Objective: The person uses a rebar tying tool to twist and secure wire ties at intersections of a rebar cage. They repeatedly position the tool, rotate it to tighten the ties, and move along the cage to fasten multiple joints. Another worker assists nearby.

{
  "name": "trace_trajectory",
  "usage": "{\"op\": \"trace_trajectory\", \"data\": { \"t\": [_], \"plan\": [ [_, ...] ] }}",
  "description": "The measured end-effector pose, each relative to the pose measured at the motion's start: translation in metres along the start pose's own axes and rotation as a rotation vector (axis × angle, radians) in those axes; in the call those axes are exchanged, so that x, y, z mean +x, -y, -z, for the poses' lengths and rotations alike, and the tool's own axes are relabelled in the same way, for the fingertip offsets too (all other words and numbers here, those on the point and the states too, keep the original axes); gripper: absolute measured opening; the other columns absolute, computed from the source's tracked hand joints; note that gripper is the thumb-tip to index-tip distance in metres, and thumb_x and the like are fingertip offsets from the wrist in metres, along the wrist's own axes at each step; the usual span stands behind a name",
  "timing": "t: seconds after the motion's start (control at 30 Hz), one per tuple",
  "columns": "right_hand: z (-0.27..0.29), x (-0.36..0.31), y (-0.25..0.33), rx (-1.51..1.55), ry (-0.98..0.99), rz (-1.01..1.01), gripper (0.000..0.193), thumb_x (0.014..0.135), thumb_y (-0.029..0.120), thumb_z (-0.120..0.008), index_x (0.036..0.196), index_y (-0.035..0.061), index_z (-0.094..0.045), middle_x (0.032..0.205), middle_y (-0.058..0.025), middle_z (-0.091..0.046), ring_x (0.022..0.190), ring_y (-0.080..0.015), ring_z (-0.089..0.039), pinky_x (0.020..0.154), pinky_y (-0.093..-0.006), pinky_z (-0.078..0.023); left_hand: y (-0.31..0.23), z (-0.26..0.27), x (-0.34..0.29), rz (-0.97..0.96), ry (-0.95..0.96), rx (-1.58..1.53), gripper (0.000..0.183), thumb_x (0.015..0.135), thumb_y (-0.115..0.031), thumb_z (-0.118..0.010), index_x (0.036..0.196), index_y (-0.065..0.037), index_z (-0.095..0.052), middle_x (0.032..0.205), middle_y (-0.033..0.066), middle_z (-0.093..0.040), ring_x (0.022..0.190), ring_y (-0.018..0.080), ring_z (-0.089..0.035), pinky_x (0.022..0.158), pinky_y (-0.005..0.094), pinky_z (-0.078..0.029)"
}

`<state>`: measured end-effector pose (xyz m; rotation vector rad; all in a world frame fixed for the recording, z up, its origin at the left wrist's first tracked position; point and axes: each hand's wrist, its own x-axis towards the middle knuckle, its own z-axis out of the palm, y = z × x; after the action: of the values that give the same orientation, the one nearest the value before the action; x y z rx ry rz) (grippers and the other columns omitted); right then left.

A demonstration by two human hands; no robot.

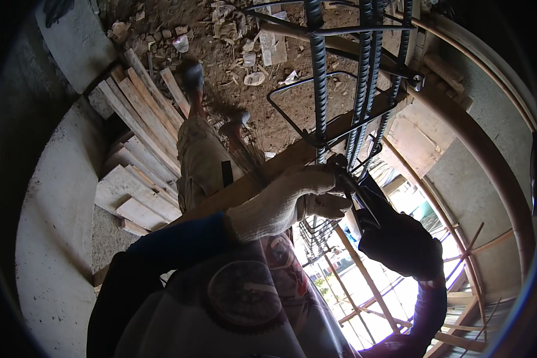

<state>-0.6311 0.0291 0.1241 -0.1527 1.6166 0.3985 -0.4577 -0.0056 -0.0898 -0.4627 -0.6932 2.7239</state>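
Note:
My left hand (289, 200), in a whitish knit glove, reaches to the steel bars with its fingers curled. What its fingers grip is hidden. A spray of thin wires (255, 160) shows beside that hand; whether it holds them I cannot tell. My right hand (397, 244), dark against the bright light, is closed round the handles of dark metal pincers (358, 194). The head of the pincers is beside the left fingertips, near the foot of a ribbed steel bar (319, 83). Bent stirrups (309, 77) cross the bars just beyond.
A wooden board (292, 156) runs slantwise behind my left hand. Planks (140, 104) are stacked at left beside a concrete wall (53, 232). Dirt ground (221, 89) with rubble lies below. A thick curved pole (483, 149) and thinner poles (364, 271) stand at right.

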Motion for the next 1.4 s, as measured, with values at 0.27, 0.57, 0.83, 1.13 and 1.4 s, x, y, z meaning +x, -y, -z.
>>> {"op": "trace_trajectory", "data": {
  "t": [0.27, 0.57, 0.83, 1.13, 1.4],
  "plan": [
    [-0.026, -0.007, 0.018, -0.341, -0.180, -0.111, 0.040, 0.095, 0.016, -0.071, 0.133, 0.0015, -0.068, 0.147, -0.0297, -0.059, 0.091, -0.0338, -0.076, 0.083, -0.0401, -0.063, 0.002, 0.001, 0.001, 0.020, 0.008, 0.021, 0.041, 0.104, -0.026, -0.071, 0.134, 0.000, -0.065, 0.126, 0.0140, -0.072, 0.118, 0.0294, -0.072, 0.101, 0.0497, -0.060],
    [-0.047, -0.004, 0.022, -0.386, -0.512, 0.022, 0.077, 0.099, 0.020, -0.070, 0.159, -0.0110, -0.033, 0.139, -0.0325, -0.063, 0.100, -0.0414, -0.075, 0.085, -0.0439, -0.062, 0.005, 0.009, 0.013, 0.038, 0.167, -0.039, 0.059, 0.107, -0.040, -0.064, 0.152, -0.003, -0.055, 0.141, 0.0113, -0.068, 0.133, 0.0245, -0.064, 0.111, 0.0483, -0.049],
    [-0.083, 0.002, 0.023, -0.471, -0.629, -0.105, 0.069, 0.100, 0.023, -0.067, 0.152, -0.0135, -0.042, 0.148, -0.0391, -0.053, 0.112, -0.0438, -0.073, 0.087, -0.0441, -0.063, 0.002, -0.007, 0.007, 0.040, 0.086, 0.106, 0.056, 0.106, -0.036, -0.065, 0.149, -0.001, -0.056, 0.134, 0.0116, -0.071, 0.125, 0.0234, -0.068, 0.109, 0.0461, -0.053],
    [-0.069, 0.000, 0.041, -0.252, -0.506, -0.143, 0.058, 0.096, 0.021, -0.073, 0.140, -0.0124, -0.055, 0.144, -0.0389, -0.056, 0.124, -0.0476, -0.067, 0.096, -0.0493, -0.061, 0.002, -0.014, 0.008, 0.089, 0.145, -0.090, 0.057, 0.109, -0.034, -0.061, 0.151, 0.003, -0.051, 0.142, 0.0195, -0.065, 0.124, 0.0300, -0.068, 0.105, 0.0493, -0.057],
    [-0.056, 0.005, 0.054, 0.037, -0.508, -0.166, 0.064, 0.092, 0.016, -0.077, 0.145, -0.0111, -0.053, 0.146, -0.0350, -0.057, 0.125, -0.0470, -0.066, 0.104, -0.0467, -0.058, 0.007, -0.011, 0.010, 0.103, 0.207, -0.109, 0.065, 0.109, -0.044, -0.055, 0.160, -0.006, -0.043, 0.156, 0.0242, -0.052, 0.140, 0.0385, -0.057, 0.111, 0.0534, -0.051]
  ]
}}
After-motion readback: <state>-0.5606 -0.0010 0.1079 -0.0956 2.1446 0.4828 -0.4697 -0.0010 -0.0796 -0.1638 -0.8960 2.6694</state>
